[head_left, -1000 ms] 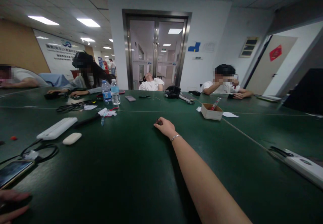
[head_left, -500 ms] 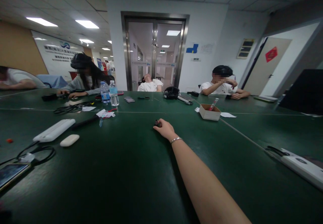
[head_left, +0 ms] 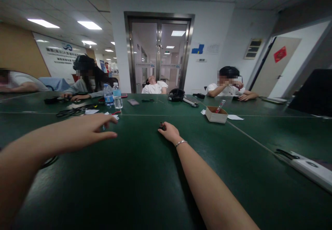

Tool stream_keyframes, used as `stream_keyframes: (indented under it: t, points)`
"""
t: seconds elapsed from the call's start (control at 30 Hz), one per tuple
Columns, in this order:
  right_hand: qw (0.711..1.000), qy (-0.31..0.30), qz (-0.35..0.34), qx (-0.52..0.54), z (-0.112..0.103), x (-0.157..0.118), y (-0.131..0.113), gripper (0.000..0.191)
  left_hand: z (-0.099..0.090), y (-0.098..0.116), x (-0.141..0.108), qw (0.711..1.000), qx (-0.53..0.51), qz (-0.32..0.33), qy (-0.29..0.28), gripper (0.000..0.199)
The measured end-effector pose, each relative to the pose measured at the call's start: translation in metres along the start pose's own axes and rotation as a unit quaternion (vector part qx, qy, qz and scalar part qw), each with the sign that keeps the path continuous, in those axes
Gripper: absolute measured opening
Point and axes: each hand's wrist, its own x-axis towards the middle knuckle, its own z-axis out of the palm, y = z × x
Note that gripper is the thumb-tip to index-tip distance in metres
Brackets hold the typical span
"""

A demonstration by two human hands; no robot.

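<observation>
My right hand (head_left: 170, 132) is closed around a small dark cylindrical object (head_left: 161, 125) on the green table (head_left: 145, 174); its exact kind is too small to make out. A metal bracelet circles that wrist. Over the left part of the table is my left hand (head_left: 90, 129), slightly blurred, thumb and fingers apart with nothing between them. It points toward the right hand and hides the things that lie beneath it. Part of a black cable (head_left: 49, 162) shows under the left forearm.
Two water bottles (head_left: 117, 97) stand beyond my left hand. An open box (head_left: 216, 115) with a pen-like item sits to the right. A white power strip-like device (head_left: 308, 167) lies at the right edge. Several people sit around the table, one wearing a headset (head_left: 84, 63).
My left hand has come into view from the left and now covers the white case, the power bank-like block and the phone. My right hand stays in place on the small dark object.
</observation>
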Motion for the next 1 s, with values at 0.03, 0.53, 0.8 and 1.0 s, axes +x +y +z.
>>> stream_keyframes:
  t: [0.03,0.53,0.8,1.0]
  points:
    - [1.0,0.009,-0.01,-0.001,0.001,0.0,0.001,0.026,0.011,0.016,0.01,0.993,0.025,0.065,-0.094,0.044]
    - [0.994,0.043,-0.061,0.079,0.004,0.002,0.006,0.016,0.21,0.061,0.084,0.962,-0.2,0.185,0.001,0.013]
    - [0.92,-0.062,0.009,0.386,0.006,0.011,0.014,0.017,0.229,0.042,0.094,0.914,-0.396,0.059,-0.067,0.018]
    - [0.83,-0.106,0.036,0.547,-0.004,0.012,0.02,0.023,0.231,0.041,0.096,0.864,-0.494,0.012,-0.094,0.013]
